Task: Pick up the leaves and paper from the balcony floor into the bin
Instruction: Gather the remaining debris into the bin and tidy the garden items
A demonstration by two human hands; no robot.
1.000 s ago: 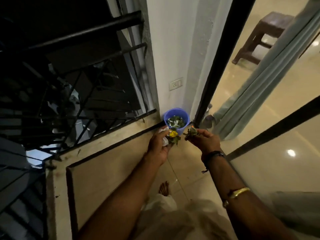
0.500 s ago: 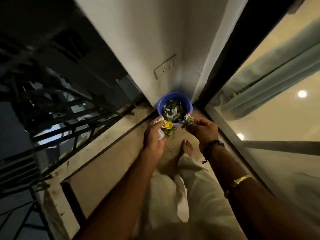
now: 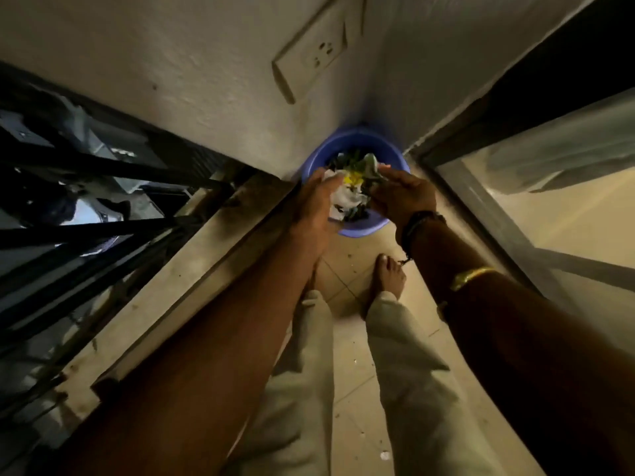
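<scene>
Head view, looking steeply down. Dim light, some blur at the fingertips.

Bin (image 3: 363, 231): blue, round, standing on the floor in the corner where the wall meets the glass door (image 3: 549, 214). Dark green leaves (image 3: 343, 160) already lie inside it.

Left hand (image 3: 314, 204): over the near-left rim of the bin, fingers curled round a crumpled white paper (image 3: 347, 199). A yellow leaf (image 3: 354, 180) sits on top of the paper, between the two hands. The paper is held above the bin's opening, not on the floor.

Right hand (image 3: 402, 194): over the right side of the bin, fingers close together and pointing toward the left hand. A pale green leaf (image 3: 371, 164) shows at its fingertips; the blur hides whether the fingers pinch the leaf or merely touch it, so I cannot tell.

The two hands are near each other, with the paper between them.

Right forearm: black band (image 3: 417, 223) at the wrist, gold bangle (image 3: 470, 277) further up.

Below the hands: one bare foot (image 3: 388, 273) on the tiled floor (image 3: 347, 341), just short of the bin, and pale trousers (image 3: 412, 372). A few small pale bits (image 3: 385, 455) lie on the tiles near the bottom edge.

Surroundings: wall socket (image 3: 312, 60) above the bin; dark metal railing (image 3: 103, 231) to the left; curtain (image 3: 567, 156) behind the glass on the right.
</scene>
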